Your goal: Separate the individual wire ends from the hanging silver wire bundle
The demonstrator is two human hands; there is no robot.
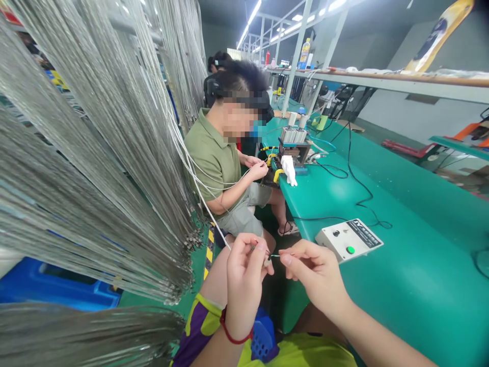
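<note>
My left hand (pixel 248 262) is closed around the end of a pale cable (pixel 217 229), which runs up and left toward the hanging bundle. A dark collar and thin wires (pixel 275 256) stick out of the cable end on the right. My right hand (pixel 311 267) pinches those thin wires between thumb and fingertips, a short way from the left hand. Both hands are over my lap, beside the edge of the green table (pixel 412 285). The finest wire tips are partly hidden by the fingers.
Dense bundles of grey cables (pixel 114 132) hang at the left. A co-worker (pixel 214 158) sits ahead, handling cables near a bench press (pixel 294 145). A control box (pixel 349 239) with a green button lies on the table. A blue basket (pixel 263 334) is below my hands.
</note>
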